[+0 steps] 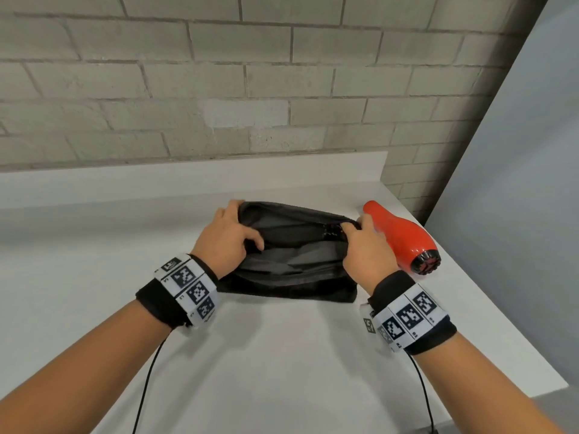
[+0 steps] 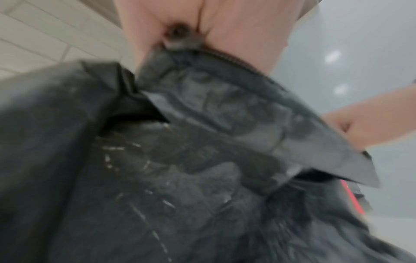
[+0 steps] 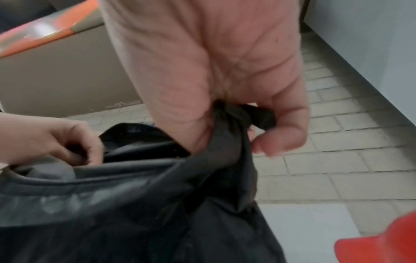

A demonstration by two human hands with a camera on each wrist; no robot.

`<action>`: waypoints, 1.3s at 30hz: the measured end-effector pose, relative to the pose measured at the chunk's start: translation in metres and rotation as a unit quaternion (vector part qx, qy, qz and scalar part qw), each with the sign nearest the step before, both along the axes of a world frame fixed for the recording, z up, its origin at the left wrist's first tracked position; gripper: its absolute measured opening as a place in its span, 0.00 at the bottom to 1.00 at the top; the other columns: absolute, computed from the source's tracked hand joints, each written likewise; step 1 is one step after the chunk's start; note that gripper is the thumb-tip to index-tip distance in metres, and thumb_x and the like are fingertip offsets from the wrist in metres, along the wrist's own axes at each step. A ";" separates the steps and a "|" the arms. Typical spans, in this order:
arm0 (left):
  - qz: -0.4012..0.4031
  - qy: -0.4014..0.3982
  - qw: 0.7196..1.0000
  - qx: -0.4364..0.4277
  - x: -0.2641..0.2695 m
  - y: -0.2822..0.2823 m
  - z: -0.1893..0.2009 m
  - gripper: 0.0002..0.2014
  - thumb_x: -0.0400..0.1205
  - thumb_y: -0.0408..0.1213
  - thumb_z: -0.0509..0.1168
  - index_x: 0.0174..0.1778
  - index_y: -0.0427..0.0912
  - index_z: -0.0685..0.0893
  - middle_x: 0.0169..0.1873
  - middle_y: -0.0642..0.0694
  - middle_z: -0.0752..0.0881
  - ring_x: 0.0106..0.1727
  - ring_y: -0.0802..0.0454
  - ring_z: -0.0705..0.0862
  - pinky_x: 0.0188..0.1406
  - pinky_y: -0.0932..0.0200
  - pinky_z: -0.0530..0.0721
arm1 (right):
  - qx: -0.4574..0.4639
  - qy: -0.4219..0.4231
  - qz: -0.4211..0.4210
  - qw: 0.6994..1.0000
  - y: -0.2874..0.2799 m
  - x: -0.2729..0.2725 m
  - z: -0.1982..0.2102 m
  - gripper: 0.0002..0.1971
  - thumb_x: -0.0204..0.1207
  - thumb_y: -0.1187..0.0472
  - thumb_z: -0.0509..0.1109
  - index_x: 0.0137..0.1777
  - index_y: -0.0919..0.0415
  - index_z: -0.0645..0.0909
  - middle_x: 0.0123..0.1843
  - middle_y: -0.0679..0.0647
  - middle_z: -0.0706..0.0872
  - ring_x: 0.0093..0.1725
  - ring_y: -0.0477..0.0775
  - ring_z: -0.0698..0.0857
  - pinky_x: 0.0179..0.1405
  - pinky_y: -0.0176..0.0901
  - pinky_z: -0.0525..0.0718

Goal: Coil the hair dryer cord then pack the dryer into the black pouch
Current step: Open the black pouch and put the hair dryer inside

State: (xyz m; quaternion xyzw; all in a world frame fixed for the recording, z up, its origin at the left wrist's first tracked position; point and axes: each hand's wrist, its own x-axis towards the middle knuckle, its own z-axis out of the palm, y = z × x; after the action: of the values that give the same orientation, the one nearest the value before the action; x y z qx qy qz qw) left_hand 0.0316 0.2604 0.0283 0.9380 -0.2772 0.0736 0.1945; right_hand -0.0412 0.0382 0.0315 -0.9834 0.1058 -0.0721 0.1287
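Right now both hands, left hand (image 1: 226, 236) and right hand (image 1: 365, 245), pinch the black pouch (image 1: 291, 270) mouth open mid-worktop (image 1: 94, 261), red dryer (image 1: 404, 238) lying at its 3 o'clock, cord unseen; next, probably free one hand to lift the dryer in.

The right hand (image 3: 213, 71) is filling the upper middle of the right wrist view, its fingers (image 3: 281, 138) curling round a bunched end of the black pouch (image 3: 135, 213) and pinching the fabric against the palm. The pouch is hanging open below, its grey lining showing along the mouth. At the left edge the left hand (image 3: 51, 142) is gripping the opposite rim of the opening, fingertips tucked inside. A rounded red piece of the hair dryer (image 3: 382, 245) is showing at the lower right corner, apart from the pouch. Pale brick wall (image 3: 337, 160) is lying behind, and a strip of white worktop (image 3: 303, 227) is showing beside the pouch.
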 end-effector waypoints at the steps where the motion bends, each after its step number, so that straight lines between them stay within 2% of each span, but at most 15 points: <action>1: 0.030 0.022 0.999 0.040 -0.001 0.001 -0.005 0.20 0.76 0.26 0.58 0.50 0.55 0.88 0.71 0.41 0.67 0.62 0.37 0.73 0.63 0.47 0.76 | 0.048 -0.027 0.002 0.998 -0.001 0.002 -0.002 0.22 0.70 0.76 0.60 0.64 0.62 0.77 0.59 0.58 0.73 0.53 0.64 0.78 0.54 0.45 0.81; 3: 0.091 0.072 0.991 0.069 -0.001 0.000 -0.013 0.22 0.79 0.30 0.55 0.64 0.56 0.80 0.73 0.42 0.68 0.61 0.35 0.77 0.63 0.47 0.76 | 0.194 -0.081 0.014 0.978 0.001 0.002 -0.003 0.18 0.65 0.81 0.58 0.46 0.65 0.85 0.42 0.50 0.77 0.46 0.56 0.78 0.44 0.20 0.75; 4: 0.114 0.081 0.988 0.072 -0.001 0.000 -0.015 0.22 0.79 0.33 0.55 0.68 0.53 0.75 0.71 0.41 0.70 0.59 0.35 0.79 0.60 0.47 0.77 | 0.253 -0.099 0.021 0.962 0.005 0.000 -0.003 0.18 0.64 0.82 0.58 0.38 0.63 0.85 0.37 0.46 0.76 0.41 0.51 0.77 0.39 0.17 0.72; 8: 0.158 0.061 0.980 0.101 0.003 0.000 -0.016 0.29 0.77 0.51 0.63 0.73 0.51 0.64 0.62 0.39 0.78 0.56 0.35 0.81 0.52 0.47 0.80 | 0.303 -0.183 0.054 0.934 0.022 -0.006 -0.007 0.10 0.71 0.68 0.68 0.29 0.59 0.78 0.32 0.50 0.79 0.34 0.43 0.76 0.34 0.26 0.72; 12: 0.137 0.096 0.976 0.140 -0.005 -0.002 -0.013 0.51 0.59 0.57 0.77 0.73 0.52 0.56 0.63 0.38 0.70 0.49 0.35 0.83 0.45 0.48 0.83 | 0.201 -0.199 0.138 0.949 0.021 -0.006 -0.005 0.07 0.70 0.70 0.67 0.37 0.57 0.81 0.42 0.55 0.80 0.38 0.53 0.79 0.40 0.38 0.76; 14: 0.125 0.098 0.972 0.176 -0.011 -0.002 -0.015 0.54 0.55 0.60 0.78 0.73 0.51 0.55 0.62 0.39 0.67 0.46 0.36 0.83 0.42 0.49 0.82 | 0.068 -0.131 0.186 0.971 0.017 -0.006 -0.002 0.16 0.71 0.71 0.63 0.45 0.50 0.87 0.51 0.58 0.76 0.43 0.59 0.80 0.40 0.44 0.75; 18: 0.081 0.115 0.965 0.220 -0.018 0.004 -0.019 0.46 0.65 0.58 0.71 0.75 0.53 0.54 0.61 0.39 0.66 0.39 0.42 0.78 0.43 0.50 0.81 | -0.166 0.023 0.066 0.984 0.012 -0.002 0.001 0.14 0.77 0.65 0.61 0.58 0.52 0.81 0.65 0.58 0.66 0.58 0.63 0.73 0.38 0.47 0.69; 20: 0.042 0.134 0.959 0.245 -0.016 0.006 -0.021 0.40 0.71 0.56 0.67 0.76 0.62 0.54 0.62 0.41 0.68 0.46 0.41 0.81 0.48 0.51 0.80 | -0.199 0.063 0.024 0.978 0.010 -0.003 -0.003 0.13 0.74 0.66 0.62 0.58 0.58 0.77 0.69 0.59 0.64 0.60 0.63 0.72 0.38 0.46 0.70; 23: 0.020 0.151 0.967 0.203 -0.007 0.009 -0.019 0.21 0.80 0.46 0.58 0.67 0.73 0.68 0.65 0.49 0.78 0.60 0.46 0.80 0.54 0.55 0.77 | -0.142 0.121 0.047 0.981 0.005 0.000 -0.011 0.14 0.73 0.68 0.61 0.58 0.63 0.76 0.72 0.58 0.63 0.59 0.64 0.74 0.41 0.48 0.74; 27: 0.103 0.064 0.981 0.150 0.005 0.008 -0.013 0.18 0.81 0.42 0.54 0.62 0.67 0.78 0.60 0.50 0.85 0.59 0.45 0.82 0.59 0.52 0.71 | 0.000 0.079 0.056 0.995 0.005 0.002 -0.018 0.14 0.77 0.59 0.59 0.49 0.69 0.82 0.58 0.61 0.78 0.49 0.64 0.82 0.44 0.47 0.77; 29: 0.117 0.041 0.990 0.068 0.006 0.006 -0.009 0.15 0.79 0.46 0.59 0.61 0.57 0.81 0.55 0.47 0.88 0.58 0.43 0.83 0.62 0.51 0.71 | -0.027 0.036 0.032 0.998 0.010 -0.001 -0.017 0.20 0.80 0.51 0.58 0.46 0.69 0.82 0.52 0.61 0.83 0.49 0.63 0.83 0.43 0.46 0.76; 32: 0.087 0.076 0.991 -0.074 0.005 0.006 -0.004 0.18 0.75 0.42 0.68 0.61 0.44 0.82 0.54 0.41 0.88 0.57 0.41 0.84 0.59 0.54 0.79 | -0.063 0.035 0.048 0.996 0.016 -0.004 -0.015 0.16 0.81 0.56 0.60 0.49 0.69 0.81 0.55 0.62 0.82 0.51 0.63 0.84 0.46 0.49 0.77; 35: 0.050 0.085 0.995 -0.015 0.003 0.011 -0.004 0.22 0.72 0.35 0.69 0.64 0.44 0.78 0.55 0.37 0.85 0.57 0.38 0.82 0.58 0.51 0.79 | -0.105 0.049 0.086 0.990 0.017 -0.006 -0.018 0.08 0.78 0.65 0.61 0.54 0.64 0.79 0.62 0.60 0.73 0.41 0.64 0.83 0.37 0.48 0.75; 36: 0.031 0.095 0.995 -0.006 0.001 0.013 -0.004 0.19 0.72 0.32 0.66 0.60 0.48 0.80 0.54 0.39 0.85 0.55 0.38 0.82 0.56 0.51 0.79 | -0.117 0.060 0.105 0.986 0.016 -0.006 -0.021 0.12 0.77 0.67 0.61 0.59 0.60 0.77 0.65 0.60 0.69 0.38 0.63 0.82 0.36 0.48 0.75; 39: 0.015 0.125 0.992 0.000 -0.001 0.015 -0.008 0.17 0.67 0.24 0.58 0.27 0.53 0.82 0.41 0.52 0.79 0.48 0.43 0.81 0.45 0.56 0.74 | -0.170 0.128 0.160 0.964 0.016 -0.008 -0.024 0.23 0.78 0.67 0.60 0.70 0.48 0.71 0.70 0.62 0.62 0.41 0.62 0.83 0.39 0.49 0.78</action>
State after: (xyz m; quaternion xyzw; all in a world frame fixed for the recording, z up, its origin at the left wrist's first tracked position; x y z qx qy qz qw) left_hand 0.0302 0.2758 0.0207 0.9441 -0.2363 -0.0412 0.2260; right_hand -0.0487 0.0541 0.0072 -0.9959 -0.0514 0.0588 -0.0451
